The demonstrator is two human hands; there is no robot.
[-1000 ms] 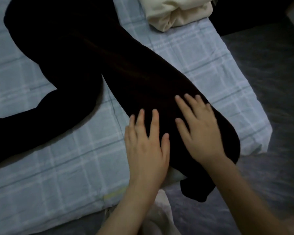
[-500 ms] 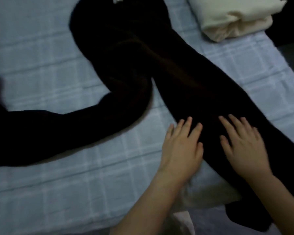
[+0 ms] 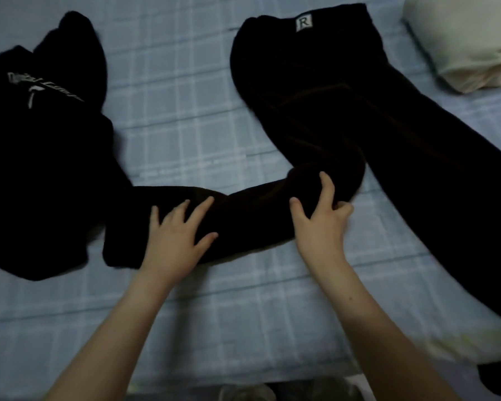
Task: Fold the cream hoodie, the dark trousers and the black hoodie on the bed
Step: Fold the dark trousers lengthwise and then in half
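A person leans over a bed [image 3: 243,314] covered in a pale blue checked sheet, both bare hands on a pair of dark trousers [image 3: 344,111] spread across it. The trousers lie with the waistband at the far side, where a small white label [image 3: 304,23] bears the letter R. One leg runs straight and diagonally to the near right corner of the bed, its end reaching past the mattress edge. The other leg bends sharply and trails leftward across the sheet.

The left hand [image 3: 175,241] lies flat on this bent leg near its cuff end, fingers spread and straight, pressing the cloth and holding nothing. The right hand [image 3: 320,224] sits at the bend of the same leg, thumb and fingers curled into a bunched fold of the fabric, gripping it.

A black hoodie [image 3: 35,169] with pale lettering on it lies rumpled and unfolded at the left side of the bed. The cuff end of the bent trouser leg lies right against it, though dark cloth on dark hides whether the two overlap. A cream hoodie [image 3: 469,39], folded into a neat bundle, rests at the far right of the bed, just beside the straight trouser leg.
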